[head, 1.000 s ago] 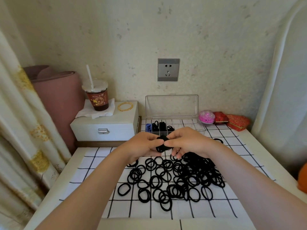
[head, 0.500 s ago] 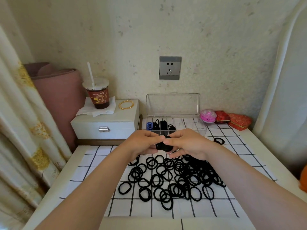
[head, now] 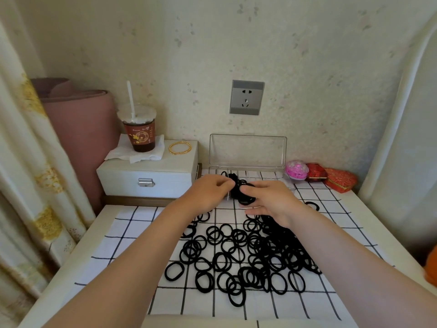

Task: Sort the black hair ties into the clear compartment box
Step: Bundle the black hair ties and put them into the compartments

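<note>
Our left hand [head: 208,192] and right hand [head: 269,201] both pinched one bunch of black hair ties [head: 239,194] — fingers curled — at the clear compartment box [head: 248,150].

1. The left hand [head: 209,191] and right hand [head: 268,201] have moved forward, off the loose pile [head: 260,252], to the clear compartment box [head: 247,151].
2. The bunch of black hair ties [head: 240,191] pinched between them now covers the box's front compartments.
</note>
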Available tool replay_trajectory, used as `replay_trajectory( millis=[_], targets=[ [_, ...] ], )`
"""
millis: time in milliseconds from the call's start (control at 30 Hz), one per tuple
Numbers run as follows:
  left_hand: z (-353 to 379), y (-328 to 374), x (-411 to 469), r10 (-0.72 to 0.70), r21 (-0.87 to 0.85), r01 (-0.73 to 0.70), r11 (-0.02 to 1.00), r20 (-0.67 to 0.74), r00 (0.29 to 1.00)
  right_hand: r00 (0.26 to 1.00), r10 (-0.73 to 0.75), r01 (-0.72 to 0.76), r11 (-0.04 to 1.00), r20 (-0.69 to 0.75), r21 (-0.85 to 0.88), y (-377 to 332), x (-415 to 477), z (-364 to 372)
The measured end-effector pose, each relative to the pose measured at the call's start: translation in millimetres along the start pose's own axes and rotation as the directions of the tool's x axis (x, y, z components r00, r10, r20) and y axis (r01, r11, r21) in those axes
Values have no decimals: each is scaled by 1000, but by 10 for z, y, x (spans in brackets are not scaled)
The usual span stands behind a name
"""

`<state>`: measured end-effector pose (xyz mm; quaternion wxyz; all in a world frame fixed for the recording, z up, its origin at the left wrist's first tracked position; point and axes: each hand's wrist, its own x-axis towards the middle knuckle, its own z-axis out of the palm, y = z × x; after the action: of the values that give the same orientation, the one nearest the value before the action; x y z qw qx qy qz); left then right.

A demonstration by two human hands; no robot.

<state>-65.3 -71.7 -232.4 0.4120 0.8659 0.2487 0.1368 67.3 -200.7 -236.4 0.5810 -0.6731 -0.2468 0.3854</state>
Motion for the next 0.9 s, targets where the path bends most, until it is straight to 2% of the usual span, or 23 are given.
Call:
replay_trajectory(
  millis=[100,200,267,333,400,467,633,800,900],
  targets=[
    [-31,-51,107,47,91,-39,995,-92,995,990,-58,53,998,-125,-46,-87,140,-45],
    [-23,-107,227,59,93,-48,995,-120,991,953,-136,100,985,-270,-144,-165,356,-115],
    [-1,-156,318,77,154,-60,986,-103,992,938,-189,118,963,-290,-244,-199,512,-122],
    [43,-212,425,131,285,-109,952,-60,990,935,-222,125,936,-276,-328,-211,662,-99],
    [88,-236,503,163,324,-144,935,-31,986,933,-252,127,899,-258,-419,-221,785,-61],
    [124,-249,563,175,301,-155,941,-42,984,923,-314,142,815,-222,-561,-230,887,-39],
    [183,-286,643,165,299,-147,943,-34,986,931,-356,110,492,-84,-864,-237,1001,9],
    [219,-326,679,178,353,-158,922,-24,984,958,-278,7,281,-74,-960,-211,1138,2],
    [256,-332,667,164,413,-145,899,-11,986,976,-219,32,125,4,-992,-216,1164,4]
  ],
)
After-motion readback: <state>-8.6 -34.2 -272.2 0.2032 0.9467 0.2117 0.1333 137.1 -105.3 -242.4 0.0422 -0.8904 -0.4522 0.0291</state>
